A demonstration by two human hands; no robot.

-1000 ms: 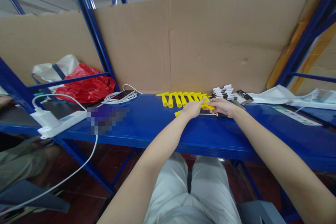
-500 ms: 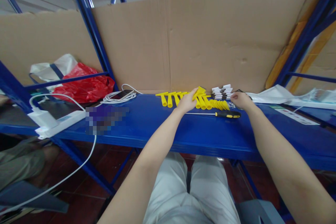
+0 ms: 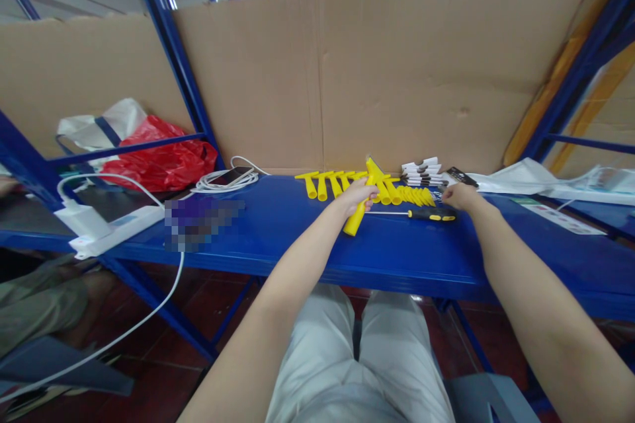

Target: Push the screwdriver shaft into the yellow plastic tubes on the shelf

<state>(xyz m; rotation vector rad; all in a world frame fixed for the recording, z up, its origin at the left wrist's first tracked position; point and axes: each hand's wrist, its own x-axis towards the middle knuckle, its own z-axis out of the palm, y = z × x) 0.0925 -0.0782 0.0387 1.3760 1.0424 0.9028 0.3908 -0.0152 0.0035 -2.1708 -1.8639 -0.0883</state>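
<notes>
My left hand [image 3: 360, 194] is closed around the handle of a yellow scraper [image 3: 353, 221], held tilted above the shelf with its wide head up and away from me. Behind it, several like yellow scrapers [image 3: 322, 186] lie in a row, partly covered by the hand. Bent fingers of my right hand [image 3: 460, 196] are drawn together at a small heap of tiny parts [image 3: 437, 195]; whether anything is between them is hidden. Small yellow pieces [image 3: 415, 195] lie overlapped just left of that hand. In front rests a screwdriver [image 3: 430, 213] with a black and yellow handle.
White packets [image 3: 421, 172] are stacked behind the yellow pieces, with a black card [image 3: 462, 176] beside them. On the left lie a phone [image 3: 233, 176], a coiled white cable [image 3: 206, 186] and a power strip [image 3: 119, 232]. A cardboard sheet [image 3: 397, 79] stands along the back.
The scraper in my left hand has turned, so its handle now points down toward me. My right hand has shifted slightly down, uncovering more of the black card.
</notes>
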